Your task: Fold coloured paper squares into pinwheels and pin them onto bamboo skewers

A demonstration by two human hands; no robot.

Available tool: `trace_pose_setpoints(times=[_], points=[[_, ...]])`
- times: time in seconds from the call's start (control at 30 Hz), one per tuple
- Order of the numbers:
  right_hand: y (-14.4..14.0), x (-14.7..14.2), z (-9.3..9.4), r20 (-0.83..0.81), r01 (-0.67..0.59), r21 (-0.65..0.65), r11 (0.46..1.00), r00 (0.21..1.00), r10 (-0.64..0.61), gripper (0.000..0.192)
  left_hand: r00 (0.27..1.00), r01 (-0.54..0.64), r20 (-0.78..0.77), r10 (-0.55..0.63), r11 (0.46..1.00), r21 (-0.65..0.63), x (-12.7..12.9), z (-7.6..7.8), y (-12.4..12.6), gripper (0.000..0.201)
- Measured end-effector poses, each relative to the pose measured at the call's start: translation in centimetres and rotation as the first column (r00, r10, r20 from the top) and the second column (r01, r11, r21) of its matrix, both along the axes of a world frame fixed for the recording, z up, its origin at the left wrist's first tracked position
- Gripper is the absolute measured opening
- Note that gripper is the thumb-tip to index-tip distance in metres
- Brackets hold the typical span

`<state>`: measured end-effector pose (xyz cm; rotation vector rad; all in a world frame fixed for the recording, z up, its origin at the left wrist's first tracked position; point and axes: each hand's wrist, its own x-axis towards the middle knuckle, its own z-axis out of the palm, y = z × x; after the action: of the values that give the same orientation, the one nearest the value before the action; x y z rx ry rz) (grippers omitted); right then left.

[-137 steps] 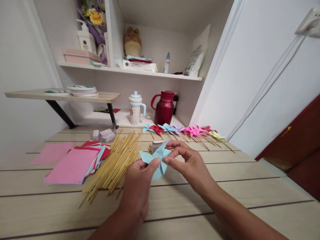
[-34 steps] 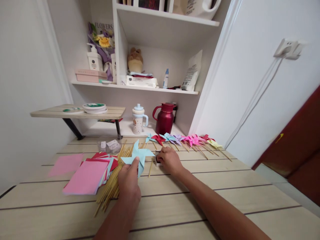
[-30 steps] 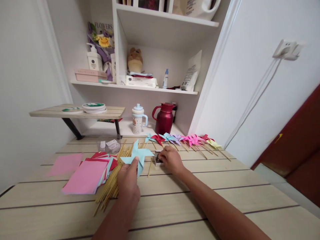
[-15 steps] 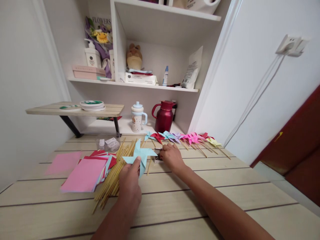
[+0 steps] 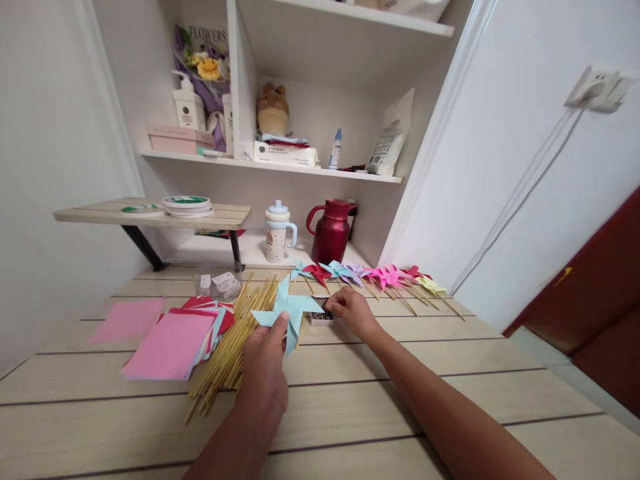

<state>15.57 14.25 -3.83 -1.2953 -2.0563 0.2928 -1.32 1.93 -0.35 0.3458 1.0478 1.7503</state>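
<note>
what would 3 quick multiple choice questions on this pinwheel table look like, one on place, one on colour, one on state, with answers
1. Where does the row of finished pinwheels lie?
A. on the wall shelf
B. on the table in front of the red jug
C. on the pink paper

2. What colour is the pinwheel in the left hand?
A. light blue
B. yellow
C. red

3. What is the right hand doing?
A. lying flat on the table, away from everything
B. holding a stick up
C. reaching with its fingers to the small box

Answers:
1 B: the row lies on the table just in front of the red jug.
2 A: its paper blades are light blue.
3 C: the fingertips meet at the box's edge; whether they pinch anything cannot be told.
</note>
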Motion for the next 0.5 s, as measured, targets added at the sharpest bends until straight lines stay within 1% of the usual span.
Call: trace_pose_setpoints(times=[0.13, 0.23, 0.37, 0.5], points=[[0.3, 0.2, -0.5, -0.073, -0.025, -0.030, 0.999, 0.997, 0.023, 0.022, 1.000, 0.009, 0.011, -0.010, 1.000, 0.006, 0.1, 0.4, -0.2, 0.005], [0.2, 0.3, -0.2, -0.070, -0.029, -0.005, 1.000, 0.997, 0.029, 0.021, 1.000, 0.008, 0.016, -0.008, 1.000, 0.007, 0.2, 0.5, -0.3, 0.006], [-0.6, 0.1, 1.0, 0.035, -0.020, 0.108, 0.994, 0.999, 0.016, 0.018, 1.000, -0.005, 0.013, 0.005, 1.000, 0.000, 0.3, 0.4, -0.2, 0.006], [-1.4, -1.2, 1.5, 0.205, -0.093, 0.198, 0.976, 0.977, 0.052, 0.019, 1.000, 0.009, 0.000, -0.009, 1.000, 0.003, 0.2, 0.1, -0.2, 0.004]])
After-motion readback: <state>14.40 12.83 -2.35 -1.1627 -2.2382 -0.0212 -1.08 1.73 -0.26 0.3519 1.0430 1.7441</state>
